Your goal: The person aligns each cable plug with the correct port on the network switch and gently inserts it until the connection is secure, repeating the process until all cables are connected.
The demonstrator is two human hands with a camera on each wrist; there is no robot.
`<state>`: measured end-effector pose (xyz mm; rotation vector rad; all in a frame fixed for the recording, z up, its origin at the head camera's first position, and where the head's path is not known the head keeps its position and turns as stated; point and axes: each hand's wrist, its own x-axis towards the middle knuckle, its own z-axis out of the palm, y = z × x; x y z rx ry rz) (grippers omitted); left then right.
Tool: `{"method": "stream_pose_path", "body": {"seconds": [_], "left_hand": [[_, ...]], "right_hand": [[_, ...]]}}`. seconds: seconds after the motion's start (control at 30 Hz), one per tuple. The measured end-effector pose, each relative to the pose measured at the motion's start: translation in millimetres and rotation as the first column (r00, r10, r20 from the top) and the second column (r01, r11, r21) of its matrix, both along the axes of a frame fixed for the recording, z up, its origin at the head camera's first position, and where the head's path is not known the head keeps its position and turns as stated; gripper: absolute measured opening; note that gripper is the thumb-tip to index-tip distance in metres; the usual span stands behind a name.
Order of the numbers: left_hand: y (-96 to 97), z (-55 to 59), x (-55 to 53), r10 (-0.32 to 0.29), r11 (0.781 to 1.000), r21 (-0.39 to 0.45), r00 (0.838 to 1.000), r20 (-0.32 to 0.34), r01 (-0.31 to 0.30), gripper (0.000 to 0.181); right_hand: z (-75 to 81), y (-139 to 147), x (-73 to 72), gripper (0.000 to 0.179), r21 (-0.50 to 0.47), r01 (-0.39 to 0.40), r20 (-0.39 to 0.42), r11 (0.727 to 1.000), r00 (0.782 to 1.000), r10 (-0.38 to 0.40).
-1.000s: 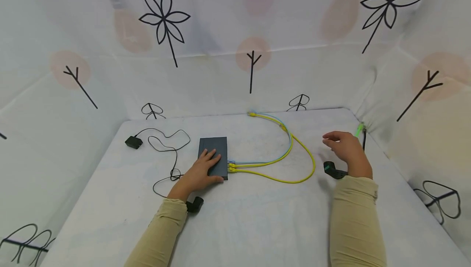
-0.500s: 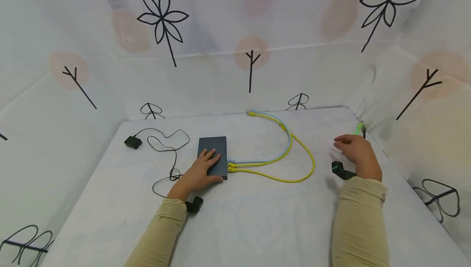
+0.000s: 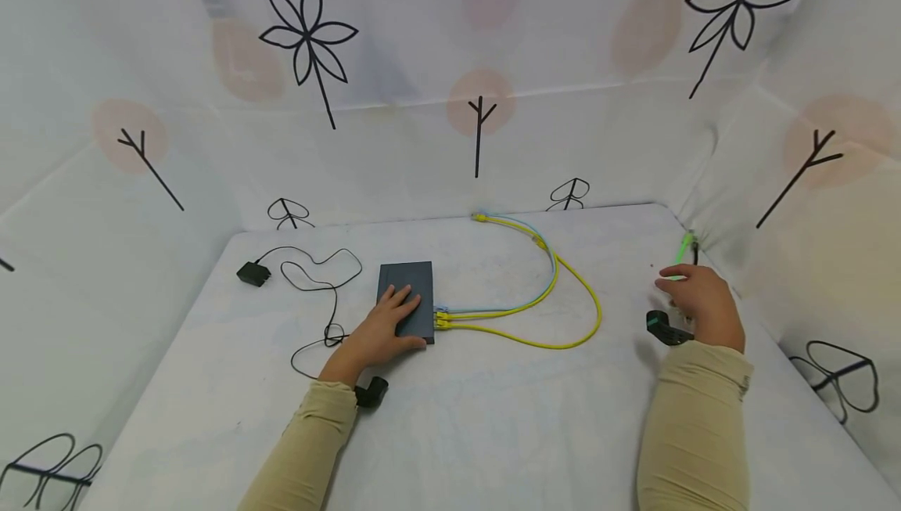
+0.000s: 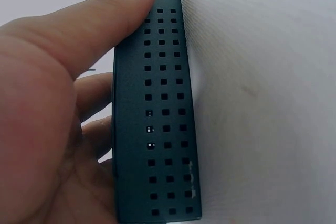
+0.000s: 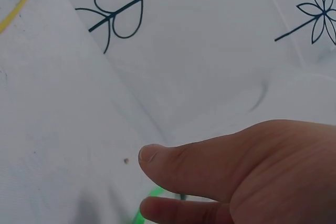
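A dark grey network switch (image 3: 416,275) lies flat on the white table in the head view. My left hand (image 3: 378,336) rests on it with fingers spread, and the thumb touches its side with the square vent holes in the left wrist view. Yellow patch cables (image 3: 538,345) and a light blue cable (image 3: 517,307) run from its right side. Over the table's right part is my right hand (image 3: 704,300), thumb and fingers apart and holding nothing. Just beyond it lies a thin bright green item (image 3: 684,247) beside a black one, both partly hidden by the hand.
To the left, a black power adapter (image 3: 253,273) lies with its thin looping cord (image 3: 336,300), which runs towards my left wrist. Loose cable plugs (image 3: 481,217) lie near the back edge. White patterned cloth walls (image 3: 394,143) enclose the table at the back and sides.
My right hand has moved right, away from the cables and closer to the green item. The left hand stays on the network switch.
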<state>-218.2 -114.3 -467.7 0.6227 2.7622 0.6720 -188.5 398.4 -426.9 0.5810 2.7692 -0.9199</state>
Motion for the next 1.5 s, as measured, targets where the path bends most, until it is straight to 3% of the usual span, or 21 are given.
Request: {"method": "stream_pose_path", "body": {"seconds": [0.13,0.37,0.6,0.83,1.27,1.5], "left_hand": [[-0.3,-0.4,0.0,0.0,1.0,0.004,1.0,-0.002,0.0,0.084],[-0.5,-0.7,-0.1,-0.002,1.0,0.01,1.0,-0.005,0.002,0.084],[-0.3,-0.2,0.9,0.005,1.0,0.007,1.0,-0.003,-0.005,0.084],[0.1,1.7,1.6,0.006,1.0,0.012,1.0,0.001,-0.006,0.084],[-0.5,1.4,1.1,0.0,1.0,0.014,1.0,-0.006,0.0,0.084],[0.0,1.2,0.9,0.004,1.0,0.01,1.0,-0.005,-0.004,0.084]], "right_hand": [[-0.5,0,1.0,0.056,0.0,0.064,0.018,0.998,0.998,-0.064],[1.5,-1,7.9,0.052,-0.008,0.116,0.033,0.993,0.993,-0.116],[-4.1,0,5.5,0.049,-0.008,0.176,0.059,0.984,0.983,-0.175],[-10.4,0,2.7,0.051,0.018,0.059,0.048,0.998,0.997,-0.06],[-7.7,-7,-5.9,0.037,0.041,-0.079,0.056,0.996,0.995,0.076],[-9.3,-9,-11.8,0.041,-0.092,-0.108,0.065,0.99,0.991,0.115]]}}
